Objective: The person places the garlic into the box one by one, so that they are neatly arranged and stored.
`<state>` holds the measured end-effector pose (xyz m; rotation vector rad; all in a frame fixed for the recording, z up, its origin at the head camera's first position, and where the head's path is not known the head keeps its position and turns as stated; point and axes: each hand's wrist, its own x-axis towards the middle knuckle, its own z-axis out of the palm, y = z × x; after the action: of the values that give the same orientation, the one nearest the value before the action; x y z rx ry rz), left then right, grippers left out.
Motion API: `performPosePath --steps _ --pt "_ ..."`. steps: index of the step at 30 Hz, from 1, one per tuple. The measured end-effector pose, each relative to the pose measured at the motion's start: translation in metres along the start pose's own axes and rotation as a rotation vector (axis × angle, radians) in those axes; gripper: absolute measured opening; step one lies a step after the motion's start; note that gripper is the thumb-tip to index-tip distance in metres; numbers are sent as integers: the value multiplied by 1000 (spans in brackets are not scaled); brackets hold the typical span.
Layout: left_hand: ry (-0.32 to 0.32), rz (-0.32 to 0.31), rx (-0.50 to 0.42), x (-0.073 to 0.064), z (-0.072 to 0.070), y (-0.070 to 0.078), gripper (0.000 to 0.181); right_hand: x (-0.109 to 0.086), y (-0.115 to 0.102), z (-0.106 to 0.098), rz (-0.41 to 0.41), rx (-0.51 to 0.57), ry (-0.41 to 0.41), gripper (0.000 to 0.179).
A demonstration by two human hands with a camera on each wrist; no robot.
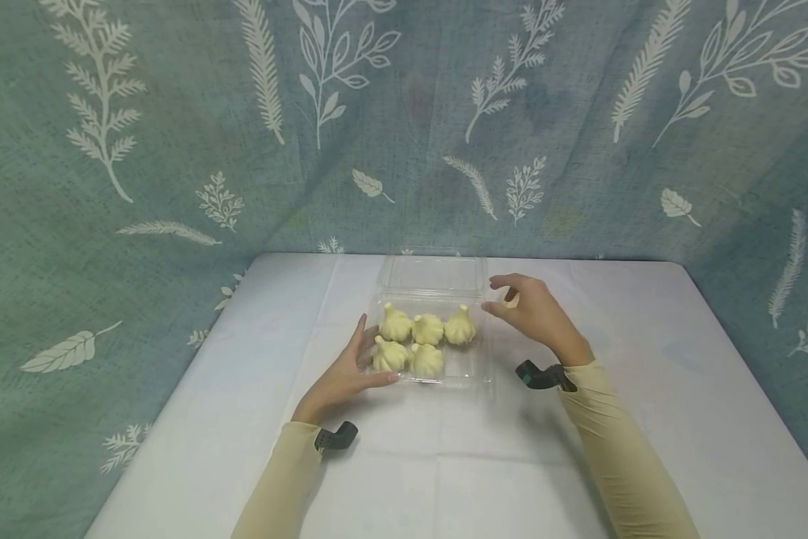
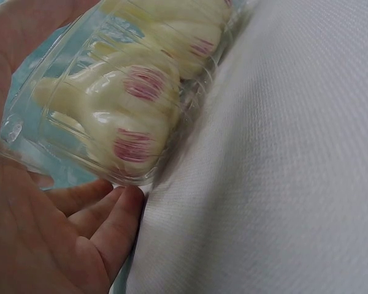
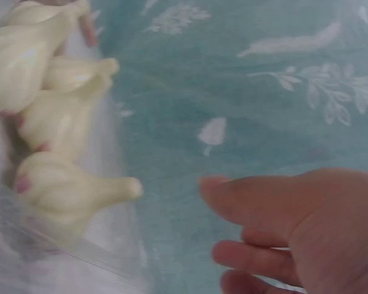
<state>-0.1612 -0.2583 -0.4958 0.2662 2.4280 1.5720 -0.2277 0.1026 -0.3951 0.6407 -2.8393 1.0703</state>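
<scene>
A clear plastic clamshell container rests on the white table with its lid tipped back behind it. Inside sit several pale garlic bulbs, some with purple streaks at the base; the container's front right part holds none. My left hand grips the front left corner, thumb along the front wall and fingers at the left side. In the left wrist view, fingertips meet its lower edge by a garlic bulb. Just right of the container, my right hand hovers with loosely bent fingers, nothing visible in them.
The white cloth-covered table extends around the container. Behind and beside it hangs a green-blue curtain with white leaf prints. A dark wrist camera is strapped to the left wrist, another camera to the right.
</scene>
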Motion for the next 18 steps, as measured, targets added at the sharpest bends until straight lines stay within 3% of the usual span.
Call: performPosePath --steps 8,18 --pt "5 -8 -4 1 -1 2 135 -11 12 -16 5 78 211 50" --pt "-4 -20 -21 -1 0 2 134 -20 28 -19 39 118 366 48"
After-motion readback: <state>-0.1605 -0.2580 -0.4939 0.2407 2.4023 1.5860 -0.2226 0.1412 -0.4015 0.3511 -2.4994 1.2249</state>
